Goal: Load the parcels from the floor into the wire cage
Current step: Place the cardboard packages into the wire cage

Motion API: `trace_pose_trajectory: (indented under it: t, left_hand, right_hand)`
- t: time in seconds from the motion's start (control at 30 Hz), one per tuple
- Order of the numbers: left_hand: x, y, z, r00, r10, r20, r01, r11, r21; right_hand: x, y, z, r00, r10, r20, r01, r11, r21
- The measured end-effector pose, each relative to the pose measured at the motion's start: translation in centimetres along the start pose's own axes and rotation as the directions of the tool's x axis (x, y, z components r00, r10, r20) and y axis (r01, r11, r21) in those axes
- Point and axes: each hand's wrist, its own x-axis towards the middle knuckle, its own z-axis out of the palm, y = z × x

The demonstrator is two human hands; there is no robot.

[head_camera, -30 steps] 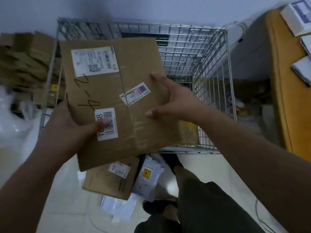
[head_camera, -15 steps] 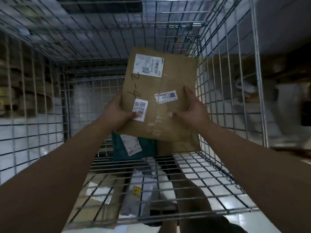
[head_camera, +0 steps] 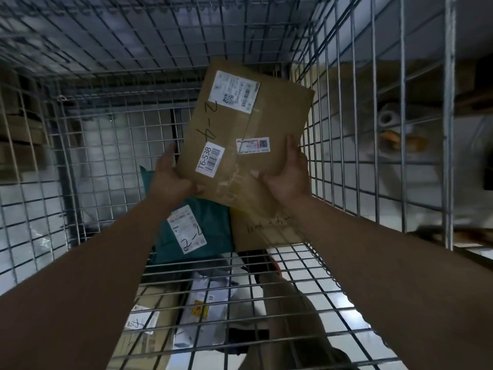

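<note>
Cardboard parcel [head_camera: 248,145] gripped between left hand [head_camera: 173,180] and right hand [head_camera: 288,177], inside wire cage [head_camera: 106,145].

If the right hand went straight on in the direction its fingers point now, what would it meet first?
Most likely the wire cage's right-side mesh near the far corner. The right hand, gripping the cardboard parcel's edge, points forward close beside it; depth is unclear.

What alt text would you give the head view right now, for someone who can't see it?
Left hand and right hand hold a labelled cardboard parcel tilted inside the wire cage, above a teal mailer and a brown box lying in it.
</note>
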Motion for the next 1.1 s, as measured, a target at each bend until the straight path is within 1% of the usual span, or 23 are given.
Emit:
trace_pose_trajectory:
  t: [0.03, 0.07, 0.1, 0.13, 0.17, 0.2, 0.23, 0.27, 0.33, 0.37, 0.43, 0.5, 0.6, 0.67, 0.7, 0.77, 0.83, 0.9, 0.93, 1.0, 1.1]
  left_hand:
    - [-0.6, -0.6, 0.4, 0.993, -0.089, -0.084, 0.080, 0.991, -0.106]
    - [-1.3, -1.2, 0.9, 0.970, -0.211, -0.119, 0.175, 0.950, -0.260]
    - [-2.0, -1.8, 1.4, 0.934, -0.347, -0.080, 0.278, 0.852, -0.443]
    - [-2.9, -2.3, 2.3, 0.893, -0.449, 0.029, 0.379, 0.716, -0.587]
    - [-4.0, -2.4, 3.6, 0.858, -0.484, 0.171, 0.464, 0.587, -0.664]
    - [-5.1, -2.6, 4.9, 0.838, -0.461, 0.292, 0.519, 0.509, -0.687]
    - [-6.0, -2.6, 6.5, 0.832, -0.412, 0.372, 0.546, 0.483, -0.685]
    - [-6.7, -2.4, 8.1, 0.826, -0.385, 0.411, 0.559, 0.473, -0.680]
    - [-7.3, -1.6, 10.7, 0.830, -0.351, 0.434, 0.555, 0.438, -0.707]
    - [-7.5, -1.0, 11.6, 0.836, -0.342, 0.428, 0.542, 0.397, -0.741]
    - [-7.2, -0.2, 12.8, 0.840, -0.368, 0.399, 0.514, 0.300, -0.804]
    - [-6.9, 0.0, 13.2, 0.838, -0.386, 0.385, 0.498, 0.257, -0.828]
    - [-6.3, -0.5, 13.1, 0.847, -0.376, 0.376, 0.476, 0.220, -0.851]
    - [-6.0, -0.7, 13.0, 0.863, -0.357, 0.359, 0.446, 0.202, -0.872]
    - [-5.8, -0.8, 13.1, 0.871, -0.341, 0.354, 0.434, 0.196, -0.879]
    - [-5.7, -1.3, 13.3, 0.879, -0.331, 0.342, 0.421, 0.203, -0.884]
    - [-5.8, -1.8, 13.5, 0.879, -0.335, 0.339, 0.433, 0.262, -0.862]
    - [-5.9, -2.2, 13.3, 0.876, -0.343, 0.340, 0.450, 0.323, -0.833]
    - [-5.8, -2.5, 13.0, 0.881, -0.346, 0.324, 0.438, 0.330, -0.837]
    - [-5.2, -3.2, 11.5, 0.904, -0.341, 0.257, 0.376, 0.348, -0.859]
    - [-3.9, -3.8, 7.8, 0.936, -0.305, 0.177, 0.315, 0.493, -0.811]
  right_hand:
    - [0.1, 0.0, 0.0, 1.000, -0.006, -0.002, 0.006, 1.000, -0.003]
    - [0.0, 0.0, 0.0, 1.000, -0.016, -0.008, 0.016, 1.000, -0.008]
    - [0.0, 0.0, -0.1, 0.999, -0.030, -0.017, 0.030, 0.999, -0.009]
    - [-0.1, 0.0, -0.1, 0.999, -0.038, -0.022, 0.038, 0.999, -0.006]
    - [-0.2, 0.1, 0.0, 0.999, -0.037, -0.021, 0.037, 0.999, 0.001]
    - [-0.2, 0.1, 0.0, 0.999, -0.033, -0.019, 0.033, 0.999, 0.004]
    - [-0.2, 0.1, 0.1, 0.999, -0.031, -0.020, 0.031, 1.000, -0.001]
    - [-0.3, 0.2, 0.1, 0.999, -0.029, -0.023, 0.029, 0.999, -0.013]
    - [-0.3, 0.1, 0.1, 0.999, -0.036, -0.023, 0.035, 0.999, -0.035]
    - [-0.3, 0.1, 0.1, 0.999, -0.043, -0.021, 0.042, 0.998, -0.040]
    - [-0.4, -0.1, 0.0, 0.998, -0.055, -0.028, 0.054, 0.998, -0.046]
    - [-0.4, 0.0, 0.0, 0.998, -0.061, -0.035, 0.059, 0.997, -0.043]
    - [-0.7, 0.0, -0.4, 0.997, -0.069, -0.035, 0.069, 0.998, -0.006]
    - [-0.7, 0.2, -0.6, 0.996, -0.081, -0.025, 0.081, 0.997, -0.018]
    - [-0.7, 0.2, -0.7, 0.996, -0.090, -0.023, 0.088, 0.994, -0.064]
    - [-0.6, -0.6, -1.4, 0.991, -0.129, -0.041, 0.115, 0.962, -0.249]
    - [0.5, -1.7, -2.4, 0.979, -0.203, -0.024, 0.177, 0.900, -0.399]
    - [2.3, -3.3, -3.8, 0.959, -0.280, 0.033, 0.262, 0.841, -0.473]
    - [3.3, -4.3, -4.5, 0.954, -0.295, 0.055, 0.283, 0.825, -0.489]
    - [5.7, -5.9, -5.7, 0.960, -0.268, 0.083, 0.274, 0.830, -0.487]
    - [9.0, -7.4, -6.3, 0.971, -0.152, 0.186, 0.221, 0.870, -0.440]
